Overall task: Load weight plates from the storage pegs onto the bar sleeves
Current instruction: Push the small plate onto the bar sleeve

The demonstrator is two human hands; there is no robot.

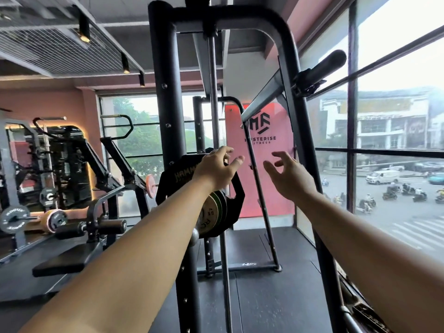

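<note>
Just right of the rack upright [168,116], a black Hammer plate [173,181] hangs on its storage peg [194,236] behind a smaller green-rimmed plate [213,212]. The left hand [216,168] lies over its top rim, fingers loose rather than clamped. Further right, the right hand [292,175] hovers with fingers spread, holding nothing. I'd judge it stiff, heavy iron, best taken by both side rims, with dark matting floor [259,296] below the upright.

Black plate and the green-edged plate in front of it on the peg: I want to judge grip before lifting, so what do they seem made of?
Black plate: probably rubber or urethane over metal, matte, with an angular moulded edge and gold lettering.
Green-edged plate: seemingly a rubber-type plate, with a dull pale face, dark lettering and a green rim; its core is hidden.
</note>
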